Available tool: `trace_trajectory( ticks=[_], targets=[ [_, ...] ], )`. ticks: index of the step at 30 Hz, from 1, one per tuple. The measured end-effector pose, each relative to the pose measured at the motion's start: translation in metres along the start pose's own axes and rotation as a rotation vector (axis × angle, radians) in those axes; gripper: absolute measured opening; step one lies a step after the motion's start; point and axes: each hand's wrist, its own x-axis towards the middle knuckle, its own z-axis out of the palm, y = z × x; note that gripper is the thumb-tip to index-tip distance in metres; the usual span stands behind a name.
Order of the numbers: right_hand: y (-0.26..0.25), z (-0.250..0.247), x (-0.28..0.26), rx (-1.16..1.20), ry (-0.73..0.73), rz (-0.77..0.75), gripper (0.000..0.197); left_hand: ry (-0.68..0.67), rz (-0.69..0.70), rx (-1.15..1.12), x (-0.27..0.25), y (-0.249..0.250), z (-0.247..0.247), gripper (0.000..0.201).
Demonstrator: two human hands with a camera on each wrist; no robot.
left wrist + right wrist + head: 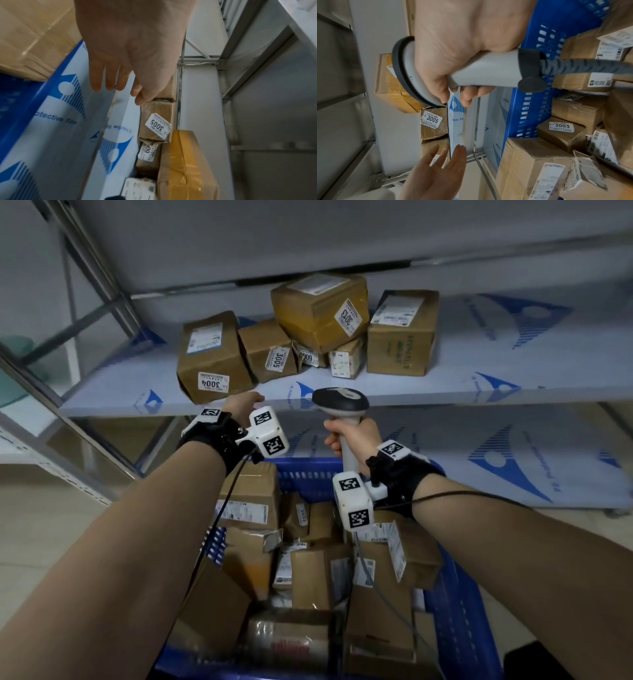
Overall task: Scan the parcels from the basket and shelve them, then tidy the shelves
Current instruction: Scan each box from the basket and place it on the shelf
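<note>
Several brown cardboard parcels stand on the shelf point(479, 378): parcel 3004 point(212, 357) at the left, parcel 3005 point(269, 354) beside it, parcel 3013 point(318, 309) stacked on top. My left hand point(245, 402) reaches to the shelf's front edge just below parcel 3004, fingers straight and holding nothing; the left wrist view shows its fingers point(109, 79) spread near parcel 3005 point(157, 121). My right hand point(352, 436) grips the handle of a grey barcode scanner point(340, 402), head towards the shelf. Below, the blue basket point(459, 621) is full of parcels, one labelled 3003 point(561, 126).
The shelf's right half point(534, 350) carries only blue-printed protective film. A lower shelf point(513, 453) lies behind the basket. Metal uprights point(44, 392) stand at the left. The scanner's cable point(590, 66) runs over the basket.
</note>
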Motion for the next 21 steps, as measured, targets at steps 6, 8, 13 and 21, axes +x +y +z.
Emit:
trace_trajectory(
  ticks=[6, 8, 13, 21],
  targets=[
    [0.013, -0.017, -0.03, -0.036, 0.011, 0.05, 0.014, -0.091, 0.007, 0.174, -0.03, -0.035, 0.024, 0.036],
    [0.019, -0.026, -0.041, -0.048, 0.026, 0.073, 0.014, -0.097, -0.007, 0.215, -0.04, -0.051, 0.029, 0.028],
    [0.051, -0.053, -0.07, -0.088, 0.0, 0.184, 0.011, -0.182, -0.11, 0.267, -0.061, -0.108, 0.045, 0.015],
    [0.113, -0.075, -0.086, -0.048, 0.02, 0.364, 0.013, -0.173, -0.272, 0.426, -0.071, -0.192, 0.08, 0.042]
  ],
)
